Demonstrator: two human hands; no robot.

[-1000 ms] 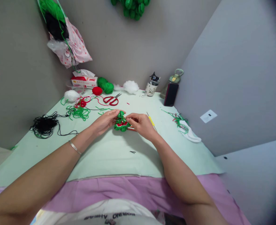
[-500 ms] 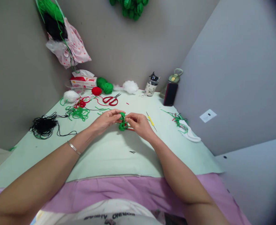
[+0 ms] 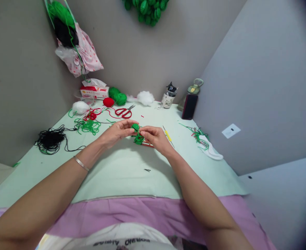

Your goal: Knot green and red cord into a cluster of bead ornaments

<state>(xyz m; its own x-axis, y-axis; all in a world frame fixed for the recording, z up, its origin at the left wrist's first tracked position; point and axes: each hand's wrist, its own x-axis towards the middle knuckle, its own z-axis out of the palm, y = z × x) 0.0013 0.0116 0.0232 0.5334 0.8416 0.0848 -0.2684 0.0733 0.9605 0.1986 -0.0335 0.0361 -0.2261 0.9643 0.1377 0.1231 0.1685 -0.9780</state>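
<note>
Between my hands, above the middle of the table, is a small green crocheted piece [image 3: 135, 127]. My left hand [image 3: 120, 132] pinches it from the left, thumb in front. My right hand [image 3: 154, 136] has its fingertips pressed together at the piece's right side; whether they grip the piece itself, a strand or a small tool is hidden. Just below the fingers lies more green crochet work [image 3: 139, 139], beside a red stick-like thing [image 3: 147, 144] partly covered by my right hand. A yellow-handled crochet hook [image 3: 168, 135] rests on the table right of my right hand.
Red-handled scissors [image 3: 123, 113], green yarn [image 3: 118, 96], red yarn [image 3: 108, 102] and white stuffing [image 3: 145, 98] lie behind my hands. Black yarn [image 3: 49, 140] is at left. A phone [image 3: 189, 107] leans on a bottle at back right. Small dark pins [image 3: 147, 170] lie in front.
The green piece has turned a little in my left fingers, showing more of its rounded face. My hands stay close together; the whole view has shifted slightly.
</note>
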